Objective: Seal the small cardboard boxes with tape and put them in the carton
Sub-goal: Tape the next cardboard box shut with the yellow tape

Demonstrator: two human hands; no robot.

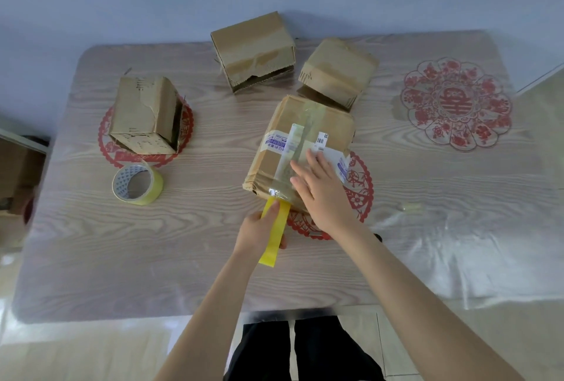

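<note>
Centre of frame: small cardboard box (pixel 329 124) lay flat on the table (pixel 213 136), labels on top, a clear run of tape along its top face to the near edge. It partly covered a red paper-cut mat.

Right hand (pixel 323 191): fingers straight and spread, palm down, pressing on the box top over the tape near the near edge. Nothing gripped.

Left hand (pixel 256 229): just below the box's near edge, thumb and fingers pinching the yellow tape strip (pixel 279 231). The strip ran from the box edge down through the hand; its free end hung out below the fingers.

Left of centre: tape roll (pixel 137 183) lay on the table, apart from both hands.

Three other cardboard boxes sat on the table: left box (pixel 146 115) on a red mat, its flap loose; upper-centre box (pixel 253 50), front torn open; upper-right box (pixel 338 72), just beyond the worked box.

Right: round red paper-cut (pixel 456 104) under clear table cover.

Far left edge: brown box-like shape (pixel 18 173), cut off; could not tell whether it was the carton.
</note>
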